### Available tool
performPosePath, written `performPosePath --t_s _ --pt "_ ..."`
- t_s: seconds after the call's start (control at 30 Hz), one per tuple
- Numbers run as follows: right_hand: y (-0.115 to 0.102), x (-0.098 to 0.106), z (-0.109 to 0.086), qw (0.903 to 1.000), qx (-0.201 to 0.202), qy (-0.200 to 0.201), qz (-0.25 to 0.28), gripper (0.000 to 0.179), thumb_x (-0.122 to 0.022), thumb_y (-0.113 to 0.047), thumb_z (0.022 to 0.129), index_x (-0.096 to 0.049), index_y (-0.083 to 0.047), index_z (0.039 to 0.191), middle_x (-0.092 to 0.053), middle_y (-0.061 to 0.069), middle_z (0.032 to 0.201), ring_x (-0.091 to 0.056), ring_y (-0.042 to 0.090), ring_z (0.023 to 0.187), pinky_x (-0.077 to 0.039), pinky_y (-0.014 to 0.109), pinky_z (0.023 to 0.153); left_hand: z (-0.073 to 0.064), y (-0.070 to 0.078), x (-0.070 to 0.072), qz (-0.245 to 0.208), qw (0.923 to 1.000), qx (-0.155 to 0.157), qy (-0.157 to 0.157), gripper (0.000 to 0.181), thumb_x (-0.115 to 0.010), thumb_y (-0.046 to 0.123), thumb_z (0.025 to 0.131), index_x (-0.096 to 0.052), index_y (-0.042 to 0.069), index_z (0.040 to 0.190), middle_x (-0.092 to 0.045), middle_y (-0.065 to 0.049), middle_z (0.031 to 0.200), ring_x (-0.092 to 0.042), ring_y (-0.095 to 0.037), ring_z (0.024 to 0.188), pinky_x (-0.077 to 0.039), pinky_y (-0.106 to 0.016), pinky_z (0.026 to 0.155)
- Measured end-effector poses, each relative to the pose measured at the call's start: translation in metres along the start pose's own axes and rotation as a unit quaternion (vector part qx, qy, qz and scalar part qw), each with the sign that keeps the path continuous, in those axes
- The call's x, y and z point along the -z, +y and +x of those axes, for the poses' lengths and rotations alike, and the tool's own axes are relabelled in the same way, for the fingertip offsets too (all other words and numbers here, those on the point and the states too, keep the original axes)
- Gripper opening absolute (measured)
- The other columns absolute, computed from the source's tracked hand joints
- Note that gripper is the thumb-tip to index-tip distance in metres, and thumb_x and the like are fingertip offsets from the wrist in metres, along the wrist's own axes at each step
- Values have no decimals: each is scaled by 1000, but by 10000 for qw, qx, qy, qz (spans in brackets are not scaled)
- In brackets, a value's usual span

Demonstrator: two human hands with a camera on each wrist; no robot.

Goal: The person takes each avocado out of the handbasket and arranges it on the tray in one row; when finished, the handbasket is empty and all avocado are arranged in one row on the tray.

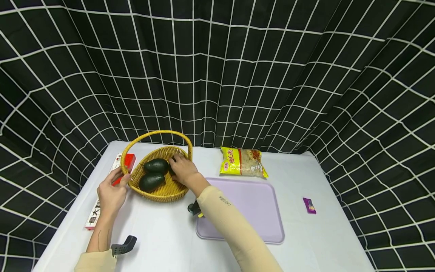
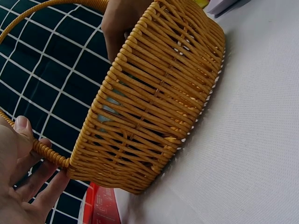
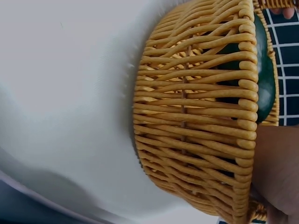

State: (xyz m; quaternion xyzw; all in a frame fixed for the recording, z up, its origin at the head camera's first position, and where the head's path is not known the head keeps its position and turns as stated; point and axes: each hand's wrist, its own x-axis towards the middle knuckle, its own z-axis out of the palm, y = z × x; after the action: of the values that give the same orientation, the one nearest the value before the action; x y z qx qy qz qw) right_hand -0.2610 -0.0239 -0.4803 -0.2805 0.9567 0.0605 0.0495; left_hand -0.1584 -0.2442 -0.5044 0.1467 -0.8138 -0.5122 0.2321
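A yellow wicker basket with a tall arched handle stands on the white table, left of centre. Two dark green avocados lie in its left half. My left hand grips the foot of the handle on the left side; in the left wrist view its thumb and fingers go round the handle. My right hand reaches over the right rim into the basket. Its fingers curl on another dark avocado, mostly hidden by the hand. In the right wrist view the basket wall covers the fingers.
A lilac tray lies right of the basket, partly under my right forearm. Behind it is a yellow food bag. A small purple packet lies far right. A red and white box lies left, beyond my left hand.
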Motion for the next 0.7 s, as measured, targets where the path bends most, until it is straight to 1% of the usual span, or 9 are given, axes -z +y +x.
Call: performPosePath --t_s 0.13,0.37,0.5,0.7 --pt "1 -2 -2 9997 27 126 220 69 -74 -45 96 -46 -18 154 -43 7 161 -46 20 148 -51 34 112 0 0 0 -34 10000 -19 0 41 -74 18 99 -68 8 138 -73 -19 128 -56 20 89 -44 0 77" --pt "3 -2 -11 9981 97 377 475 72 -73 -46 97 -43 -17 156 -43 8 161 -48 21 145 -52 35 110 1 1 -1 -96 9999 -33 -24 40 -73 17 99 -68 8 138 -72 -20 129 -57 20 91 -45 1 77" --pt "3 0 -17 9948 96 503 875 74 -73 -45 97 -42 -17 158 -42 9 162 -48 22 146 -52 37 111 1 2 -1 -114 9999 -48 12 40 -74 15 99 -68 7 138 -72 -21 129 -57 20 91 -46 1 76" --pt "5 1 -26 9864 99 701 1485 76 -75 -42 96 -42 -15 159 -43 10 162 -49 24 144 -52 38 111 1 2 -1 -123 9999 -25 -34 41 -73 13 98 -67 6 139 -71 -23 131 -57 20 89 -46 1 75"
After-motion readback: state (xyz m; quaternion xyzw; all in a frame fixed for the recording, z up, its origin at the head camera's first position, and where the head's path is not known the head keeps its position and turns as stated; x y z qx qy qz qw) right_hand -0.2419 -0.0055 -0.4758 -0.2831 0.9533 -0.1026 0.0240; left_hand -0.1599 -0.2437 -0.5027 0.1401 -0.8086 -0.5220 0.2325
